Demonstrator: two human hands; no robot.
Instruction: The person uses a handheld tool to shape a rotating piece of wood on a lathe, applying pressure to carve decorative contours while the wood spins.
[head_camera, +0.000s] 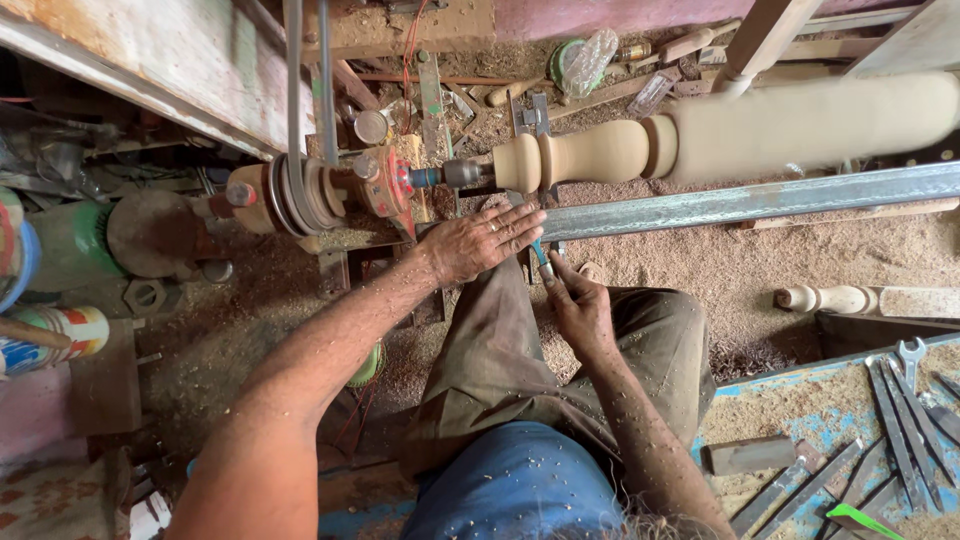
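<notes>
The left hand (480, 240) is lying flat with fingers spread on the near end of the long metal tool rest (740, 200), while the right hand (575, 305), just below it, is pinching a slim blue-handled turning tool (541, 257) pointing up between the two hands. Just beyond the left fingertips the pale wooden spindle (600, 152) is spinning on the lathe. Judging by this, the tool is wanting firm bracing on the rest and a light, steady feed.
</notes>
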